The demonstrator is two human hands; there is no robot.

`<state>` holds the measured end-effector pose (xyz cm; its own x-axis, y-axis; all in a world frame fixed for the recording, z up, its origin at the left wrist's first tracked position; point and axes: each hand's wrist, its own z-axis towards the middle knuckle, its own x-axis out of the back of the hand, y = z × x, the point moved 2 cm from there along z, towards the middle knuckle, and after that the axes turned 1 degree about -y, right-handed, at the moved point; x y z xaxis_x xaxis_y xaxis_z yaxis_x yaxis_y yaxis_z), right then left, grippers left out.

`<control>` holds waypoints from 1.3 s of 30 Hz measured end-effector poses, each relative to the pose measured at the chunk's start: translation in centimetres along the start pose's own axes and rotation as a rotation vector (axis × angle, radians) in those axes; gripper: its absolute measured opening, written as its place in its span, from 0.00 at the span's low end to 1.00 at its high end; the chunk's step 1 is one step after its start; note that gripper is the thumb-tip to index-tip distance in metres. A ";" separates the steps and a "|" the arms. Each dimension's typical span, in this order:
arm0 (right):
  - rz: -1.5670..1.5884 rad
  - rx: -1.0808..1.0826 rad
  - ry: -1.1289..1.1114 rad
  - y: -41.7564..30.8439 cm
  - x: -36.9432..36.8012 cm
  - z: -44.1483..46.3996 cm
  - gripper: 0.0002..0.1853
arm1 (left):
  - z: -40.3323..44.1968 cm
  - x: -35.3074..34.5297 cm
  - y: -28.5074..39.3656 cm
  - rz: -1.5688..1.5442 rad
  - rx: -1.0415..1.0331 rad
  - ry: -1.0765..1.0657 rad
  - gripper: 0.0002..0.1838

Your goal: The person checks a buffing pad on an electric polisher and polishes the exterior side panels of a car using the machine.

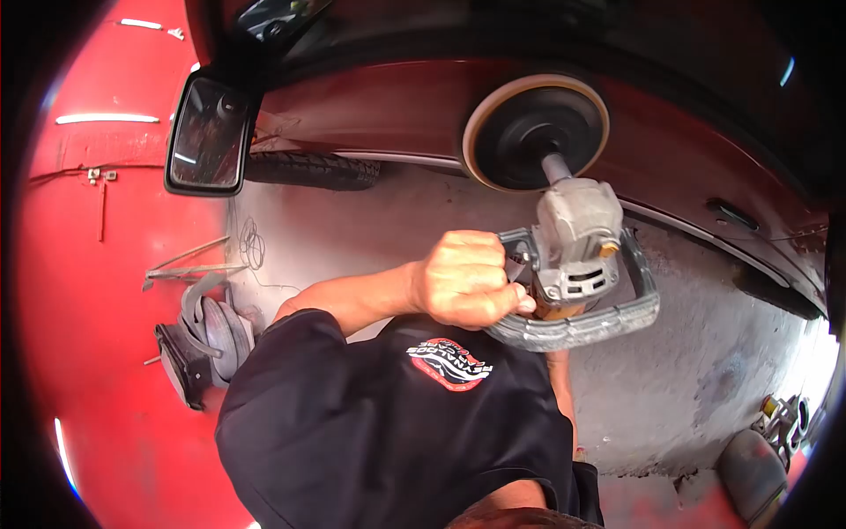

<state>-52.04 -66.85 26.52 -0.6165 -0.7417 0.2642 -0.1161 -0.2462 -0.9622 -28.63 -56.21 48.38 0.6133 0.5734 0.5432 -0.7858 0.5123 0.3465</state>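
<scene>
My left hand [471, 280] is closed around the grey D-shaped handle [573, 331] of a polisher [577, 220]. The polisher's round backing plate [529, 132] carries a pad with a pale rim, turned toward the dark red car panel [397, 97]. Whether the pad touches the panel, I cannot tell. My right forearm [561, 388] runs up behind the polisher, and the tool hides my right hand with its fingers.
A side mirror [209, 137] sticks out at the upper left, near a tyre [313, 170]. A grey-black bulky object [207, 344] rests on the red surface [97, 309] at left. At lower right lies a dark rounded object [753, 476].
</scene>
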 end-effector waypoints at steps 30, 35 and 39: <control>-0.202 0.107 0.140 -2.5 -26.0 1.7 0.57 | -24.8 18.4 -4.0 0.182 0.289 0.397 0.18; -0.235 0.144 0.109 -5.4 -33.4 1.0 0.56 | -30.1 25.2 -3.7 0.215 0.307 0.424 0.17; -0.221 0.157 0.050 -7.4 -36.6 1.6 0.55 | -31.6 28.8 -3.5 0.231 0.324 0.471 0.20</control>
<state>-27.37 -38.88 24.12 -0.6280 -0.6281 0.4594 -0.1322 -0.4956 -0.8584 -5.70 -21.28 38.61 0.3353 0.9052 0.2612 -0.8417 0.1633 0.5147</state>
